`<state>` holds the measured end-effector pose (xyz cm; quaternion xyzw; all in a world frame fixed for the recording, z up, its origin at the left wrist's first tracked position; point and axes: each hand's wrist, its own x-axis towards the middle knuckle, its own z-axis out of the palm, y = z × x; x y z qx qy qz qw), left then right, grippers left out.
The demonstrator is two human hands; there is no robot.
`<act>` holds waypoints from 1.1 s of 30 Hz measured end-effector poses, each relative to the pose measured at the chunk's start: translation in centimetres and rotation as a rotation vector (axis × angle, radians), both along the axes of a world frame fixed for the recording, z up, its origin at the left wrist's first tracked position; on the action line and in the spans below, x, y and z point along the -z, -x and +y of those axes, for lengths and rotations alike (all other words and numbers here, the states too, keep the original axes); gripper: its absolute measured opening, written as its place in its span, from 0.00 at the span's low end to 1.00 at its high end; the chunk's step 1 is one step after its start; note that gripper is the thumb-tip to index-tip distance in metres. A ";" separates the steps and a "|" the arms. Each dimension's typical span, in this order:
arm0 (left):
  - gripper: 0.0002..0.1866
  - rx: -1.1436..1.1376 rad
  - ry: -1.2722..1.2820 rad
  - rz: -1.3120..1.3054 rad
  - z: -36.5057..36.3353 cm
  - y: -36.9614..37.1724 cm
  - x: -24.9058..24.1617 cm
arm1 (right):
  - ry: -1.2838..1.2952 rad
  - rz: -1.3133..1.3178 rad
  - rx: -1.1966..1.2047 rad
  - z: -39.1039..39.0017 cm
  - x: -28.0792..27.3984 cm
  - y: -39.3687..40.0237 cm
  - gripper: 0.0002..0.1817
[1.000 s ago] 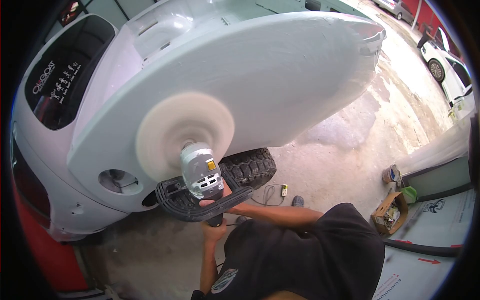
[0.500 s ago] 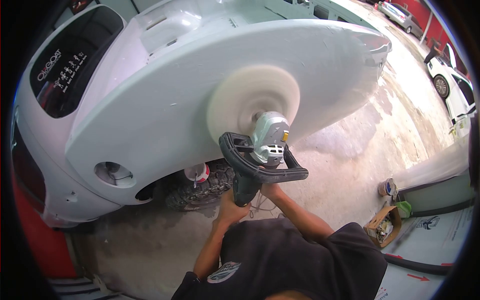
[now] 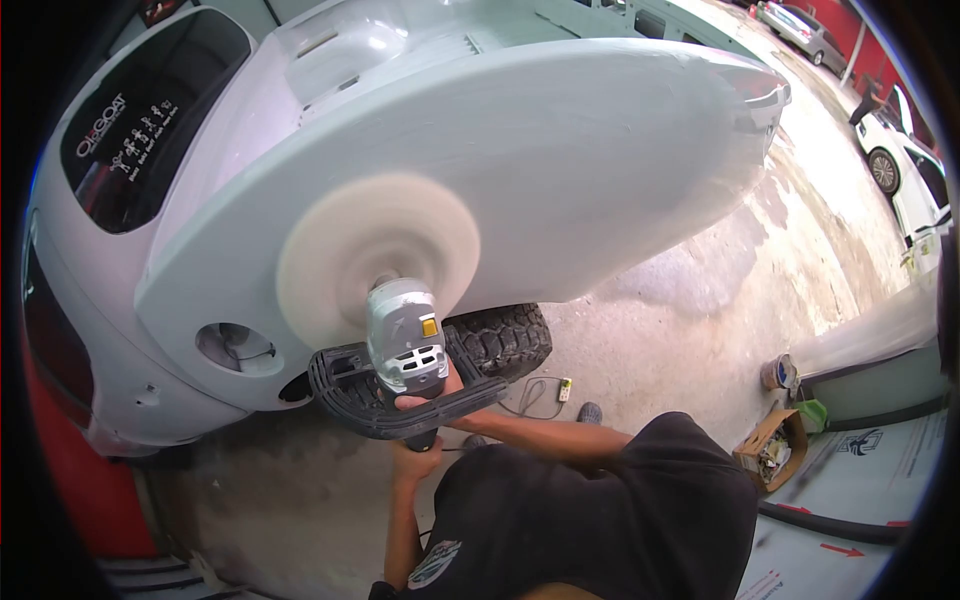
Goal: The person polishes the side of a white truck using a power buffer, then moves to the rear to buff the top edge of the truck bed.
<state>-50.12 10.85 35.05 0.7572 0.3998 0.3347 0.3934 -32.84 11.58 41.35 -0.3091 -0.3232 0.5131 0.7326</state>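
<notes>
My left hand (image 3: 415, 460) is closed round the rear grip of a polisher (image 3: 408, 335), a grey and black power tool with a yellow switch. My right hand (image 3: 452, 385) wraps its body from the right, partly hidden by the black loop handle (image 3: 350, 415). At the tool's front, a wide cream polishing pad (image 3: 440, 215) is blurred by spinning. It lies over the pale side panel (image 3: 600, 150) of a pickup truck, just right of and above the round filler opening (image 3: 238, 348). How firmly the pad presses cannot be made out.
Below the panel juts a knobby tyre (image 3: 515, 340). A cable with a socket block (image 3: 565, 388) lies on the floor near my shoe (image 3: 590, 412). On the right stand a paint can (image 3: 778, 373) and a cardboard box (image 3: 770, 450). Parked cars (image 3: 900, 165) and a person (image 3: 868, 103) are farther back.
Both hands have carried the polisher left and down along the panel, towards the filler opening. The pad keeps spinning. More of the tyre and the socket block now show.
</notes>
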 end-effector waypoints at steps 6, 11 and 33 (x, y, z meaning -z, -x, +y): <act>0.22 0.139 -0.142 0.046 1.1 -3.0 -0.2 | 0.103 0.118 -0.081 -2.4 -1.4 -4.2 0.40; 0.18 0.261 0.091 -0.002 -0.1 -11.5 -4.2 | -0.055 -0.026 0.229 -5.1 -1.2 -10.5 0.19; 0.22 0.099 -0.011 0.036 0.9 -0.5 -1.2 | 0.086 0.057 -0.062 -1.4 1.5 -1.5 0.40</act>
